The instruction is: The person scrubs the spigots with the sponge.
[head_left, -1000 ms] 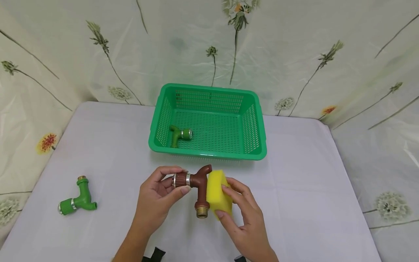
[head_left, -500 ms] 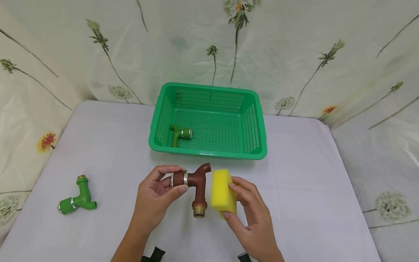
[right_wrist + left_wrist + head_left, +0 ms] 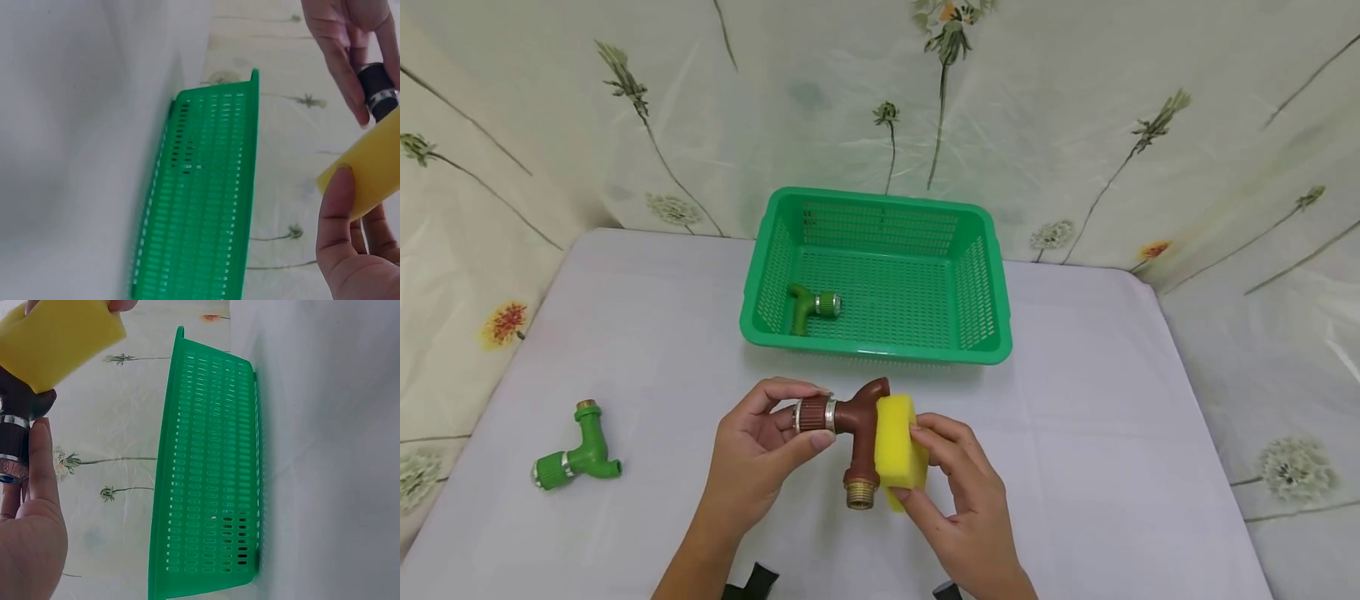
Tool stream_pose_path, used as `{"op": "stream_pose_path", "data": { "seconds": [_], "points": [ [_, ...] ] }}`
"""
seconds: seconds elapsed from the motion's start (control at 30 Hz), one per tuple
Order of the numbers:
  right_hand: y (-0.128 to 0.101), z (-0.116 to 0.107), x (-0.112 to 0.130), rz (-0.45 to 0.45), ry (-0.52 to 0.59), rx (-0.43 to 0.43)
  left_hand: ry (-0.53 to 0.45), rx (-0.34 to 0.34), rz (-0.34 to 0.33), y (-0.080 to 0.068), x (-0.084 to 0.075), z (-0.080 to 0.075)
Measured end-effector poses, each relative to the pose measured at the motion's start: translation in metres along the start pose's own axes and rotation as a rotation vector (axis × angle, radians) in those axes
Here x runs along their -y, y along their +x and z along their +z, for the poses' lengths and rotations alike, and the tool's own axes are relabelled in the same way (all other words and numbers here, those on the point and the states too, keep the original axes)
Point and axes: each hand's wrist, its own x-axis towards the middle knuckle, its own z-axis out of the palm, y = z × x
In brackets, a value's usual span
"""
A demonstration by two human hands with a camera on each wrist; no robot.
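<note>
Head view, brown tap [image 3: 863, 433], brass-threaded, yellow sponge [image 3: 896, 442]

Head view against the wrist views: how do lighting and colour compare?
Head view: evenly lit, the brown tap and yellow sponge plainly coloured, a soft shadow near the green basket; left wrist view: dimmer, the tap nearly black; right wrist view: also dim, the tap nearly black.
</note>
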Motion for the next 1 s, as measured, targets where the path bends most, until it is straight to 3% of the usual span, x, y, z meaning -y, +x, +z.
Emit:
{"op": "stream_pose_path", "data": {
  "seconds": [0.2,0.33,0.57,0.77,1.0],
  "points": [
    [-0.001,0.002,0.002,-0.016,-0.008,-0.024,-0.003,0.032,0.015,0.001,-0.001,-0.001],
    [-0.001,0.003,-0.001,-0.071,-0.011,-0.023,-0.006,0.022,0.022,0.001,-0.002,-0.001],
    [-0.003,0.002,-0.004,-0.087,-0.058,-0.021,-0.028,0.027,0.049,0.002,-0.002,0.001],
    [-0.002,0.0,0.0,-0.107,0.098,-0.064,-0.024,0.019,0.066,0.002,-0.002,0.002],
    [0.007,0.005,0.018,-0.232,0.194,-0.07,-0.023,0.012,0.055,0.002,-0.002,0.003]
  ]
}}
